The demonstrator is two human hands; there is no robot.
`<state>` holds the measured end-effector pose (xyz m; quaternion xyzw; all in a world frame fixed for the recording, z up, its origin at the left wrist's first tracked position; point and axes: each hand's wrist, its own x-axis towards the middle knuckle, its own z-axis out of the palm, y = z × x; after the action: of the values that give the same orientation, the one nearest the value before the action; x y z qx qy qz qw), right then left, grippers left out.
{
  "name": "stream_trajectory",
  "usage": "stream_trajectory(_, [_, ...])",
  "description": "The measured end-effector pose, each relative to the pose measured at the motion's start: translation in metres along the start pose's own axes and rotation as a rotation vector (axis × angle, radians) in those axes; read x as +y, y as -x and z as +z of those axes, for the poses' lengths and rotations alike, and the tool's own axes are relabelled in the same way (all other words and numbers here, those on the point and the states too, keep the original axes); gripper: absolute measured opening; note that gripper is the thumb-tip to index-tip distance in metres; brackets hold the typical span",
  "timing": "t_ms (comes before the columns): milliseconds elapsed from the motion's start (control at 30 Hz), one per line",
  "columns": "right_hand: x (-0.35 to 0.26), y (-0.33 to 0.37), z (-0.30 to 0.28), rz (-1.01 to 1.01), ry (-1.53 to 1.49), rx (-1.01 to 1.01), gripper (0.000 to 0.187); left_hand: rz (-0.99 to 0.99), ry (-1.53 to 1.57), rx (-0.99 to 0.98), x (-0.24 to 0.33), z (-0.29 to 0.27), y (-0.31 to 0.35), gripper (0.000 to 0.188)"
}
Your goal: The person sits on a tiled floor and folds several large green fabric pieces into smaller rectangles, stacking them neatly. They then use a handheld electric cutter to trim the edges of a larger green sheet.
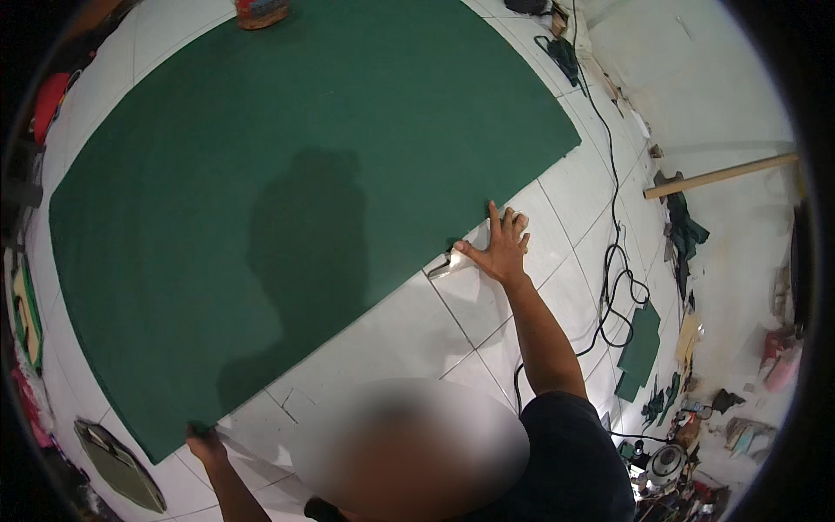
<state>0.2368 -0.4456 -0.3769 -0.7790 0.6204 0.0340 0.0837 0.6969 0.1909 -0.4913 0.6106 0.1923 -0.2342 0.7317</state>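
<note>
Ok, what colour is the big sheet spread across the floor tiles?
The sheet is plain dark green; it shows best in the head view.

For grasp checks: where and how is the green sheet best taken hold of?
Probably pinch the green sheet by its straight near edge, from the person's side, hands spread wide: it lies flat on the tiled floor. The left hand is at that edge near a corner, the right hand farther along.

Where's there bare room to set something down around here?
The green cloth looks bare between its straight edge and the reddish container, and so does the tiled floor between the right hand and the black cable. It's crowded along the wall, with green scraps and a wooden stick.
</note>
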Motion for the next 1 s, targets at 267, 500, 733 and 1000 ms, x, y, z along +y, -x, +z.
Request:
stream_trajectory(267, [0.052,0.017,-0.007,0.198,0.031,-0.055,0.094,-0.050,0.116,0.217,0.001,0.021,0.013,0.034])
stream_trajectory(500, [0.115,0.080,-0.017,0.541,0.251,-0.075,0.074,-0.021,0.008,0.313,-0.009,0.018,0.006,0.028])
stream_trajectory(733, [-0.021,-0.003,0.007,0.425,-1.053,0.016,0.049,-0.069,0.109,0.290,0.011,0.035,0.019,0.026])
stream_trajectory(1000, [0.013,-0.131,0.057,0.675,-1.390,-0.377,0.028,-0.049,0.076,0.425,0.023,0.082,0.046,0.031])
